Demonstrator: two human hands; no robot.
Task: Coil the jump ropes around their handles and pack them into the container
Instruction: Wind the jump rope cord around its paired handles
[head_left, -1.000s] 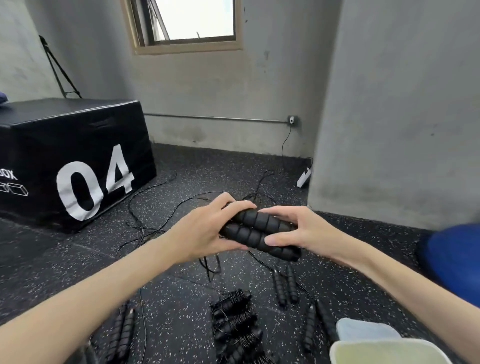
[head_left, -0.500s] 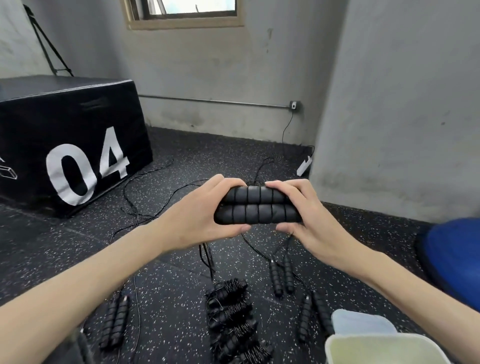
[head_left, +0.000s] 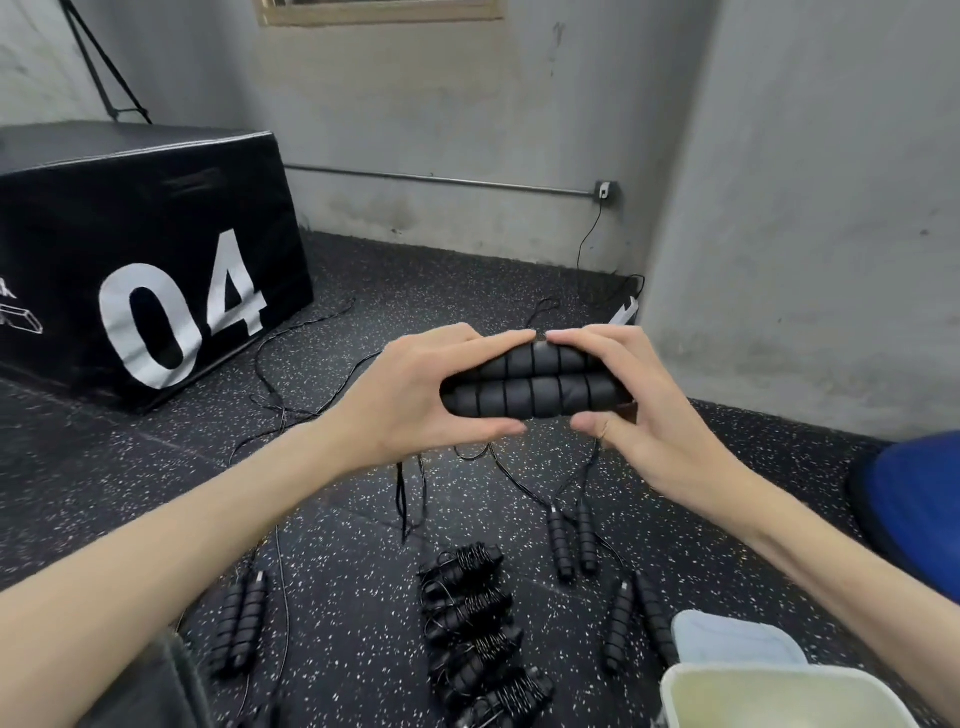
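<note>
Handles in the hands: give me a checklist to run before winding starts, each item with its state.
1. Pair of handles lying side by side, ends level: ok.
2. Left hand and right hand each gripping one end: ok.
3. Cord hanging free below: ok.
4. Cord free of tangles with other ropes on the floor: cannot tell.
5. Container within reach: ok.
6. Coiled bundles packed: not ok.
</note>
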